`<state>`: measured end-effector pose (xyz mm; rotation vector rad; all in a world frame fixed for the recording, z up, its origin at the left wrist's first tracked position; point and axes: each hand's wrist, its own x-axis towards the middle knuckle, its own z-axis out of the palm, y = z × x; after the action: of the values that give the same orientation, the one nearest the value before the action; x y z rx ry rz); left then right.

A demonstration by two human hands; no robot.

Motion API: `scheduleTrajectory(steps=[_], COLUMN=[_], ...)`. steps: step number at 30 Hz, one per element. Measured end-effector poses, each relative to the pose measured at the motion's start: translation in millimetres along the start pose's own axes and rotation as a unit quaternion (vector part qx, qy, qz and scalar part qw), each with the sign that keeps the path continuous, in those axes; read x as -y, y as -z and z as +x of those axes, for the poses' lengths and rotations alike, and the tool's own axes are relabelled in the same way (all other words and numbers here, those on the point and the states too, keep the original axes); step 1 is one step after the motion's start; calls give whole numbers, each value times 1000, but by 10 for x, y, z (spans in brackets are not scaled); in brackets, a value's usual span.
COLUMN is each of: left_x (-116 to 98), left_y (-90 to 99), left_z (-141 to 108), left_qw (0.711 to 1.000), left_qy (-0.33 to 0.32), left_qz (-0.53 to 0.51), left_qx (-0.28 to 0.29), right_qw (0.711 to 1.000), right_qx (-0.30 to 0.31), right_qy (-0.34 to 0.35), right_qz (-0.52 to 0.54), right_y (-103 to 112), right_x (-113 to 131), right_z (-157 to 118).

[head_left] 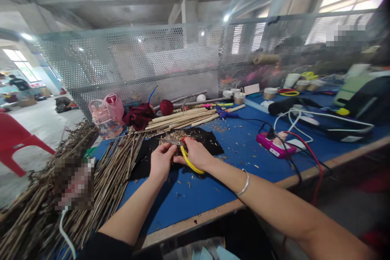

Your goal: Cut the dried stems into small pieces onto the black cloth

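Yellow-handled scissors (191, 162) are in my right hand (195, 154), its fingers closed round the handles, with the blades pointing left. My left hand (161, 160) is close beside it, thumb and fingers pinched together near the blades; whatever it holds is too small to make out. Both hands are over a black cloth (144, 162) on the blue table (195, 193). Small plant scraps (179, 134) lie on the cloth just beyond my hands.
Bundled dry stems (112, 174) lie at the left. Behind the cloth are pale sticks (179, 120), a dark red yarn ball (166, 107), a pink bottle (109, 115) and a blue glue gun (225, 113). A magenta power strip (276, 145) with cables sits at the right.
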<state>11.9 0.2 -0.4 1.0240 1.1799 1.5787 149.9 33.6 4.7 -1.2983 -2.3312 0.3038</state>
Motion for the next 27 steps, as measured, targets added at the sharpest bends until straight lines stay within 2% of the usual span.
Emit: scheduleTrajectory(steps=[6, 14, 22, 27], left_x=[28, 71, 107, 118], left_y=[15, 58, 59, 44], left_z=[18, 73, 74, 65], left_qw=[1000, 999, 995, 995], left_qy=[-3, 25, 18, 46], left_qz=[7, 19, 94, 84], left_qx=[-26, -44, -40, -29], right_qw=[999, 995, 995, 996], right_qx=[28, 71, 46, 54], right_qy=[-33, -56, -33, -46], right_qz=[0, -36, -79, -60], right_y=[-35, -8, 20, -7], right_x=[-5, -27, -44, -69], right_z=[9, 30, 30, 44])
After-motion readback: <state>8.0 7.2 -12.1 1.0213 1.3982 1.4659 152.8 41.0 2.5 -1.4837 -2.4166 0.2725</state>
